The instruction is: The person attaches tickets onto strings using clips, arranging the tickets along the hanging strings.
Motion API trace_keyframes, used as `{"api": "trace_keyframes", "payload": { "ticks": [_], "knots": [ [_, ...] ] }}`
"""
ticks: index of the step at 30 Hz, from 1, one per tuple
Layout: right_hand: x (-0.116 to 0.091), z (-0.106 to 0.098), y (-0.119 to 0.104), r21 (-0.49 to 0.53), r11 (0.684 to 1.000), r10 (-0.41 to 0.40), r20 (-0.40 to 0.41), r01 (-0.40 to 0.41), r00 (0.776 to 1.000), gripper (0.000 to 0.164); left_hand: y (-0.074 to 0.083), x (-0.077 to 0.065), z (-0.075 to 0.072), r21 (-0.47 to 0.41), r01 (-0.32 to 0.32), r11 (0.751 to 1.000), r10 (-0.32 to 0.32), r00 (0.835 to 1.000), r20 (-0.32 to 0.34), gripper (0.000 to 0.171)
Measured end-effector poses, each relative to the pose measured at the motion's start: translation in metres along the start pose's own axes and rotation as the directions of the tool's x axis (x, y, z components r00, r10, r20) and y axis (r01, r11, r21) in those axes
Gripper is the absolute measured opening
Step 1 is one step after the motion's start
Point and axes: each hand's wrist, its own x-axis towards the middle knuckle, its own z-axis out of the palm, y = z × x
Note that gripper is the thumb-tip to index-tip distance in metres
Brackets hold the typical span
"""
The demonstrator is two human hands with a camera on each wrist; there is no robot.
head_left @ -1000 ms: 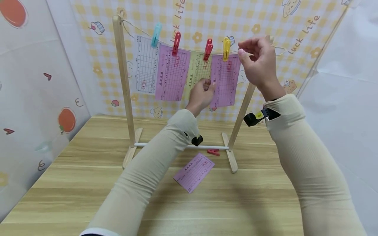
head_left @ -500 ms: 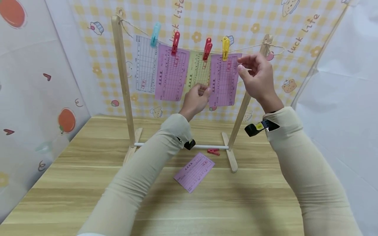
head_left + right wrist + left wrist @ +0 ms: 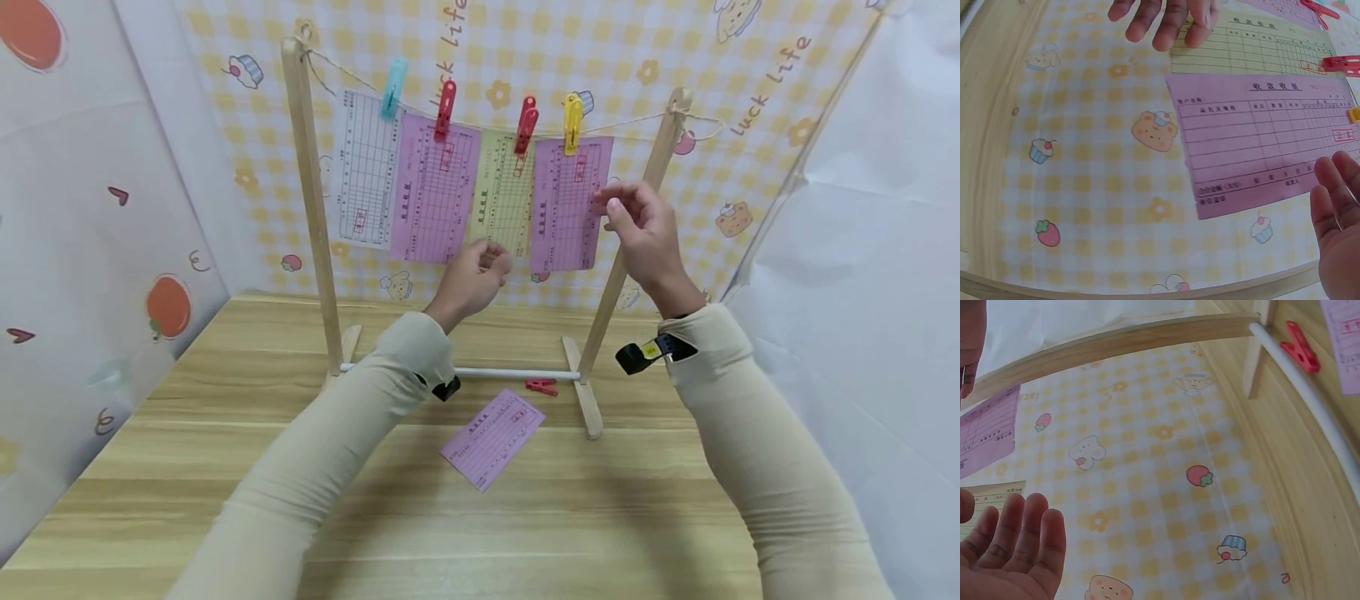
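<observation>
Along a string hang a white slip (image 3: 367, 171), a pink slip (image 3: 435, 192), a yellow slip (image 3: 498, 192) and another pink slip (image 3: 572, 204). They are held by a teal clothespin (image 3: 393, 87), two red clothespins (image 3: 445, 108) and a yellow clothespin (image 3: 573, 123). My left hand (image 3: 472, 277) is at the yellow slip's lower edge, fingers loosely bent with nothing between them; in the left wrist view those fingers (image 3: 1019, 534) look relaxed. Beside the right pink slip's outer edge is my right hand (image 3: 643, 237), loosely curved and holding nothing; whether its fingertips touch the paper I cannot tell.
A wooden stand has two posts (image 3: 309, 183) and a white crossbar (image 3: 517, 374) low down. On the wooden table (image 3: 600, 525) lie a loose pink slip (image 3: 493, 439) and a red clothespin (image 3: 542, 387). A checkered cloth (image 3: 262, 133) hangs behind.
My left hand has moved down and to the left, away from the right pink slip. My right hand has come down from the string. The white slip hangs slightly lower at its bottom.
</observation>
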Motion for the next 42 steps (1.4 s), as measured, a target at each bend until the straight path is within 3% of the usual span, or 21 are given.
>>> {"api": "trace_keyframes", "payload": {
  "ticks": [10,22,29,37,42],
  "knots": [
    [-0.023,0.003,0.018,0.093,0.987,0.124,0.082,-0.131,0.989,0.035,-0.023,-0.017,-0.003,-0.004,0.001,1.000,-0.001,0.999,0.038,0.037],
    [-0.052,0.010,0.046,0.088,0.973,0.202,0.117,-0.212,0.972,0.035,-0.051,-0.035,0.003,0.060,0.057,0.997,-0.060,0.997,0.052,0.033],
    [-0.077,0.014,0.068,0.047,0.966,0.247,0.128,-0.255,0.960,0.034,-0.069,-0.046,0.015,0.088,0.098,0.991,-0.104,0.992,0.073,0.031],
    [-0.103,0.021,0.093,-0.006,0.941,0.336,0.127,-0.338,0.933,0.027,-0.085,-0.057,0.032,0.197,0.116,0.974,-0.137,0.986,0.096,0.029],
    [-0.118,0.027,0.105,-0.129,0.915,0.399,0.139,-0.383,0.906,0.026,-0.089,-0.064,0.041,0.225,0.132,0.965,-0.165,0.977,0.135,0.022]
  ]
}}
